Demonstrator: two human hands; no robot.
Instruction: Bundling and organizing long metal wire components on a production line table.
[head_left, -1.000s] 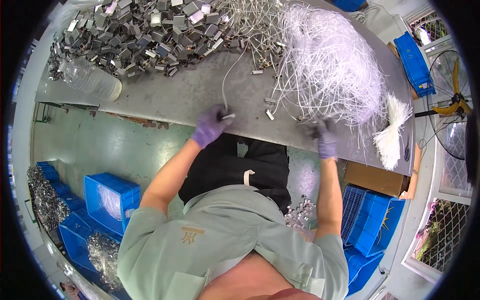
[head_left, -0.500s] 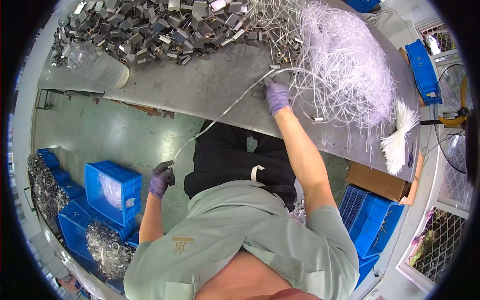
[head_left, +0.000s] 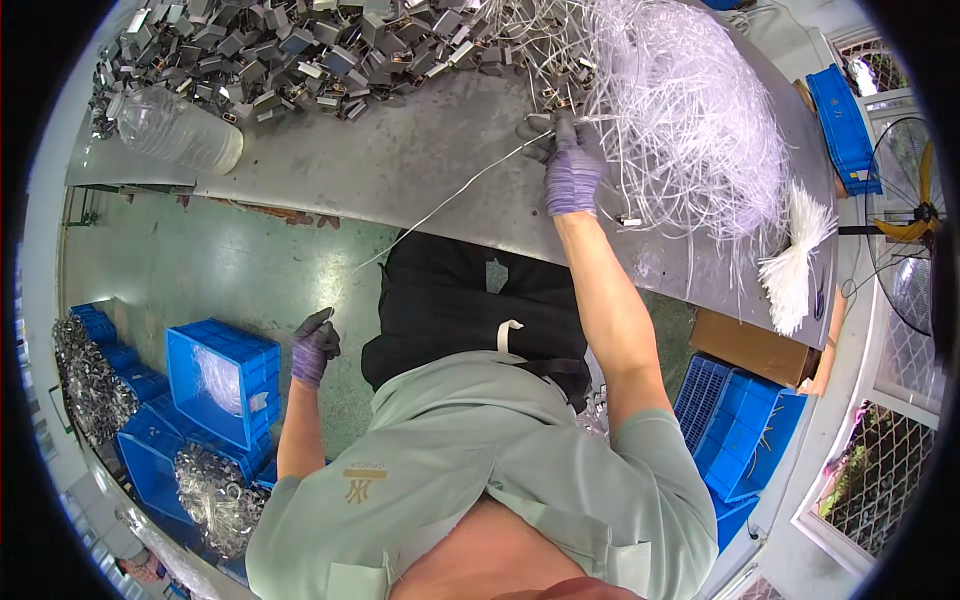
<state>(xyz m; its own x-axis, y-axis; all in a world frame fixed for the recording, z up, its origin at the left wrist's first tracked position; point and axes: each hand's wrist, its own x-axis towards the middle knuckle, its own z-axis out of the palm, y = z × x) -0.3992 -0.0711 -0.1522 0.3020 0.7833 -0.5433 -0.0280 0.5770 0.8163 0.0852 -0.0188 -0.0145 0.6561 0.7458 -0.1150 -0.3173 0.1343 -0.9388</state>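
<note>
My right hand [head_left: 572, 175], in a purple and grey glove, is closed on a thin whitish wire [head_left: 462, 188] beside the tangle of clear strands. From its fingers the wire runs left and down past the table edge, ending in mid-air above the floor. My left hand [head_left: 316, 346], gloved alike, is closed low on the left, off the table, apart from the wire's end. A faint pale bit shows at its fingertips, too small to name. To the right of my right hand lies the large tangle of clear strands [head_left: 690, 130], and a small metal piece [head_left: 628, 221] sits just below it.
A heap of grey metal-cased parts [head_left: 300, 60] covers the table's far side. A clear plastic bottle [head_left: 180, 130] lies at the far left. A bundle of white strands [head_left: 795, 265] rests at the right edge. Blue crates [head_left: 225, 380] stand below left; a fan [head_left: 915, 225] stands right.
The wire stretched between both hands has come away from my left hand and now ends in the air. My right hand has shifted slightly right, its fingers still on the wire.
</note>
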